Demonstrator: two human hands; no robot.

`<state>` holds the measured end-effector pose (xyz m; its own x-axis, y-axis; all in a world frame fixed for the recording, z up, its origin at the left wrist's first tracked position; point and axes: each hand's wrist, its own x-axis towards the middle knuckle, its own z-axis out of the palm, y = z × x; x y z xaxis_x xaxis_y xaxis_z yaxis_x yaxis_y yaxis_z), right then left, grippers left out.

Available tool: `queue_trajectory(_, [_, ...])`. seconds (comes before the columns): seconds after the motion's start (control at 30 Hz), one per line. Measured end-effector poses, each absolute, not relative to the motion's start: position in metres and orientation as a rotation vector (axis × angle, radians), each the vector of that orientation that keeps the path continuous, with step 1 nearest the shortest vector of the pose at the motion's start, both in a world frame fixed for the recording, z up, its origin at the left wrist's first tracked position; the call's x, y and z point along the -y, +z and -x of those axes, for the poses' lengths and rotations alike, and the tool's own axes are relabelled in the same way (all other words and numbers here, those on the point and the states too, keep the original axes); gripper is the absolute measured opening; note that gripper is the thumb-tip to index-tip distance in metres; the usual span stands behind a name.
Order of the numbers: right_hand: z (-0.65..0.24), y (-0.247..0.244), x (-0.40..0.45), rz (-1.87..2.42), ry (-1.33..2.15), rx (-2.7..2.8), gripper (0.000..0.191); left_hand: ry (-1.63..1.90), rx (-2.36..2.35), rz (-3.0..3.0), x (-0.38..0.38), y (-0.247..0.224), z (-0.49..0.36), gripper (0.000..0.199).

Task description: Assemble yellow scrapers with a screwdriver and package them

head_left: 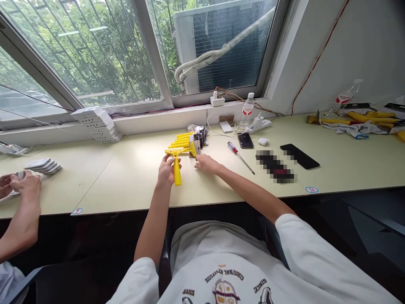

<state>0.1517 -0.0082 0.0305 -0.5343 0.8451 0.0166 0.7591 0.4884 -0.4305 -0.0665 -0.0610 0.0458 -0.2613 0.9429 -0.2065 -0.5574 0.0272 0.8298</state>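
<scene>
My left hand [167,170] is closed around a yellow scraper [177,170], held upright with its wide head at the top and its handle pointing down. Just right of it, my right hand [208,164] has curled fingers at the lower edge of the nearest scraper head [194,147] in a row on the table. Several yellow scraper handles [182,140] in that row point left. Their dark and silvery heads [201,136] lie bunched together at the right end. The fingertips of my right hand are partly hidden.
To the right lie a screwdriver [241,158], a phone [245,140], a white earbud case [263,141] and a black flat object [299,156]. A water bottle [247,112] stands behind. White boxes [97,124] are stacked at the left. A co-worker's hands [27,184] work beside several stacked flat pieces [44,165].
</scene>
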Motion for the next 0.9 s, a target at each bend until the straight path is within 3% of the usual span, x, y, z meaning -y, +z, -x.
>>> queue_trajectory(0.13, [-0.14, 0.03, -0.01, 1.431, 0.62, 2.487, 0.002, 1.522, -0.996, -0.537, 0.061, 0.044, 0.058, 0.049])
queue_trajectory(0.43, [-0.183, 0.035, 0.005, 1.352, 0.704, 2.269, 0.012, 1.378, -0.968, -0.644, 0.072, 0.035, 0.026, 0.059])
queue_trajectory(0.63, [-0.229, 0.03, 0.045, 0.961, 0.7, 1.913, 0.012, 1.147, -0.885, -0.792, 0.092, 0.019, -0.021, 0.063])
queue_trajectory(0.9, [-0.244, 0.02, 0.055, 0.987, 0.726, 1.965, 0.008, 1.058, -0.896, -0.964, 0.112, 0.008, -0.046, 0.054])
